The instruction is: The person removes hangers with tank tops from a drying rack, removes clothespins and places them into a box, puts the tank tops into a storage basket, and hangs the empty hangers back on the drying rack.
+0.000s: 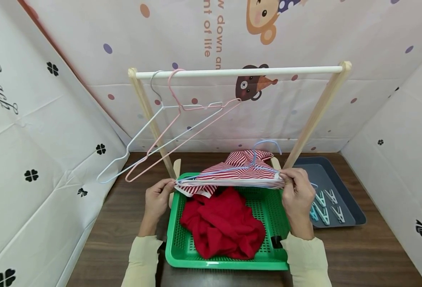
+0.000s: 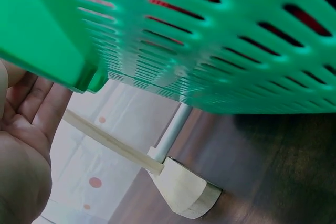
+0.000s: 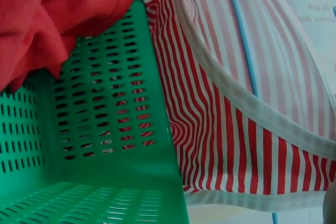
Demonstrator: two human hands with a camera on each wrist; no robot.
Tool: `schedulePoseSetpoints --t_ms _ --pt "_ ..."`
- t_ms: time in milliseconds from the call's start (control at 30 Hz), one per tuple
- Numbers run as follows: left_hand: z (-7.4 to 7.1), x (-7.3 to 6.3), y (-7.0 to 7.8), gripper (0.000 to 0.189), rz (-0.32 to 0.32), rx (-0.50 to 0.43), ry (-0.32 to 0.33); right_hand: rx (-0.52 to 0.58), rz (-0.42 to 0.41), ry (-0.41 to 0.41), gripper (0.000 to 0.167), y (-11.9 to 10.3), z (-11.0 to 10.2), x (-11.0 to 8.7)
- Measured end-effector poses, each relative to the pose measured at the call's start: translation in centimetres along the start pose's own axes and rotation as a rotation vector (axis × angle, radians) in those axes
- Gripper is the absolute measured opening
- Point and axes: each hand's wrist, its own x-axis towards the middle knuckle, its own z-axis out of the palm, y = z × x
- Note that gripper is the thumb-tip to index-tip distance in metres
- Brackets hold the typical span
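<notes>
A red-and-white striped garment (image 1: 228, 175) with a white edge is stretched between both hands above the green basket (image 1: 228, 264). A blue hanger (image 1: 266, 141) lies inside it, hook up, and one blue end pokes out past the right hand. At the garment's left end, the left hand (image 1: 157, 201) pinches the edge between thumb and fingers. Its other end is gripped by the right hand (image 1: 297, 197). From the right wrist, the striped cloth (image 3: 210, 156) drapes beside the basket wall, with the hanger's blue bar (image 3: 242, 35) showing through its opening.
Crumpled red cloth (image 1: 225, 227) lies in the basket. Behind stands a wooden rack with a white rail (image 1: 239, 72); a white hanger (image 1: 139, 129) and a pink hanger (image 1: 173, 117) hang at its left. A dark tray (image 1: 354, 207) with several clothespins (image 1: 330, 196) is at right.
</notes>
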Motion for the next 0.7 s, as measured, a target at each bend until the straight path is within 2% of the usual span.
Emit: schedulePoseSetpoints --t_ms 33,167,300,500,600,700 --pt "-0.1 0.0 0.0 0.009 -0.002 -0.007 0.0 0.005 0.014 0.022 0.002 0.1 0.1 0.0" --pt "-0.6 0.0 -0.1 0.009 0.011 0.008 0.003 0.028 0.035 0.066 0.018 0.6 0.2 -0.1" --pt "-1.0 -0.2 0.1 0.009 0.041 0.104 -0.015 0.065 0.014 -0.008 0.024 0.9 0.3 0.0" --pt "-1.0 -0.5 0.8 0.012 0.099 0.246 -0.048 0.098 -0.026 -0.095 0.044 0.8 0.6 0.1" --pt "-0.8 -0.6 1.2 0.013 0.107 0.269 -0.081 0.087 -0.055 -0.131 0.04 0.7 0.6 0.1" --pt "-0.7 -0.6 1.7 0.016 0.097 0.264 -0.113 0.076 -0.067 -0.165 0.02 0.6 0.6 0.1"
